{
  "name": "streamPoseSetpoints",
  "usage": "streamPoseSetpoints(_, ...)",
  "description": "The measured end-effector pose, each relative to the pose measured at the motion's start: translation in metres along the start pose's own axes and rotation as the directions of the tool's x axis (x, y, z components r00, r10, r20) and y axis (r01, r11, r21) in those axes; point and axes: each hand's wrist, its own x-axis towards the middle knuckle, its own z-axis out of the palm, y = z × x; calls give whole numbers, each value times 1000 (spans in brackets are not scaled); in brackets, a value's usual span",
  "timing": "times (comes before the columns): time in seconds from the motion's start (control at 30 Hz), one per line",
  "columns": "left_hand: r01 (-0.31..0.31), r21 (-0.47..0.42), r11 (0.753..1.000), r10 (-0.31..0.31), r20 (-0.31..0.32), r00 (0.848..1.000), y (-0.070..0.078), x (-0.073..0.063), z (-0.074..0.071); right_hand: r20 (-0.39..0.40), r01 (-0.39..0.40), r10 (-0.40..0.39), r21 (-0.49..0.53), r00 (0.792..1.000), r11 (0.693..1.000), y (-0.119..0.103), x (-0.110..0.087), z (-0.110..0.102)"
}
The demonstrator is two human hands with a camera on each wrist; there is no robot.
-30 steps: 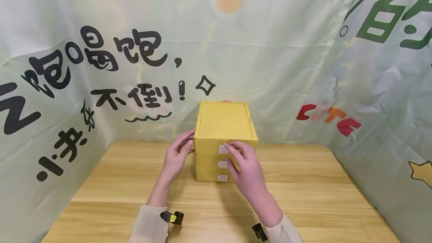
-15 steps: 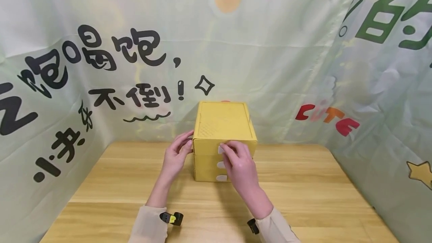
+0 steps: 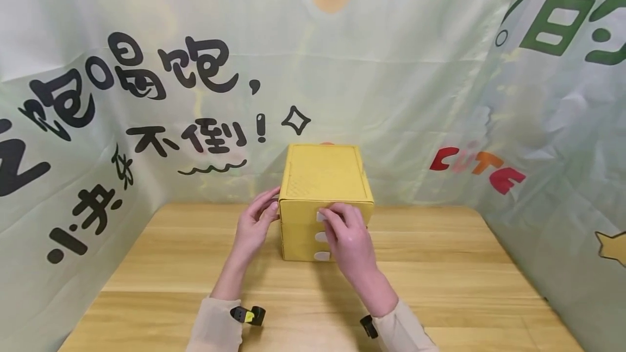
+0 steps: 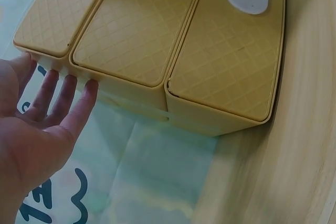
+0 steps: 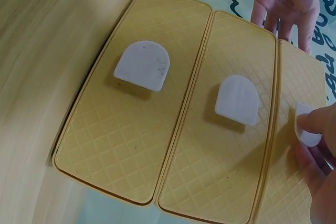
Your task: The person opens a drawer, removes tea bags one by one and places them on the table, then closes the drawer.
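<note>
A yellow three-drawer box stands on the wooden table, its waffle-patterned drawer fronts facing me. All drawers sit flush. My right hand pinches the white handle of the top drawer between thumb and fingers. Below are the rounded white middle handle and bottom handle, both untouched. On the box's left side, my left hand rests its fingertips near the upper front edge. The left wrist view shows those fingers nearly straight against the side wall.
The light wooden table extends around the box. A pale printed curtain hangs behind the table and along both sides, close behind the box. Small black devices sit at both cuffs, one being the left cuff device.
My right hand has moved a little left, and its fingers have closed from a loose spread onto the top handle. The left hand stays at the box's side; the drawers have not moved.
</note>
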Motion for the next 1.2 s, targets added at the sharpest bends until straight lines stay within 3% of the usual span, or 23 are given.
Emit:
streamPoseSetpoints(0.8,-10,11,1000,10,18,1000,2,-1,-3,43,42,-42,-7,998,999,-12,-5,-15)
streamPoseSetpoints(1.2,-7,40,999,7,12,1000,1,-2,-3,21,76,-76,5,997,997,-17,-7,-20)
